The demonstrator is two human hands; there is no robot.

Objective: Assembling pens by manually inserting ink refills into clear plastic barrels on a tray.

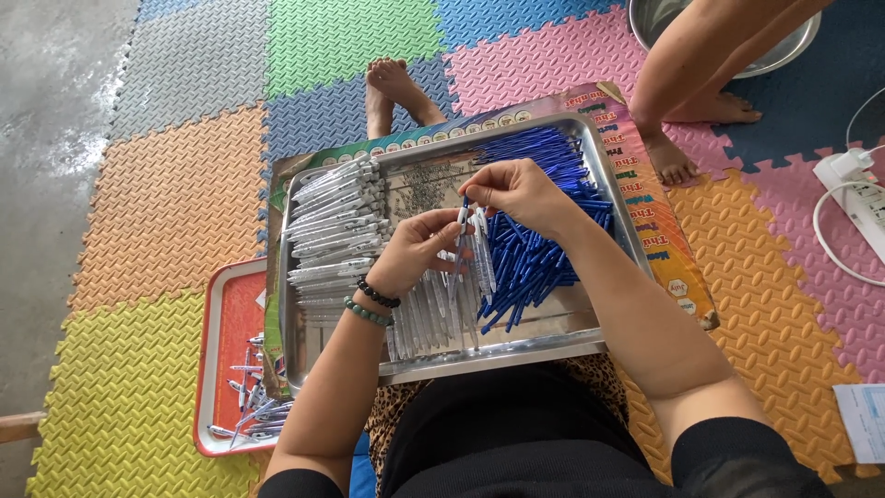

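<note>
A steel tray (590, 337) rests on my lap. My left hand (415, 249) grips a clear pen barrel (461, 235) over the tray's middle. My right hand (521, 189) pinches a thin blue refill (464, 205) at the barrel's top end. A heap of blue refills (535, 249) fills the tray's right side. Stacked clear barrels (336, 217) lie at its left, and several more barrels (433, 318) lie near the front edge. A patch of tiny springs (419, 189) sits at the tray's back.
An orange tray (235, 314) with several assembled pens (253, 406) lies on the foam mat at my left. Another person's legs (682, 83) and a steel bowl (793, 41) are at the back right. A white power strip (862, 189) lies at the right edge.
</note>
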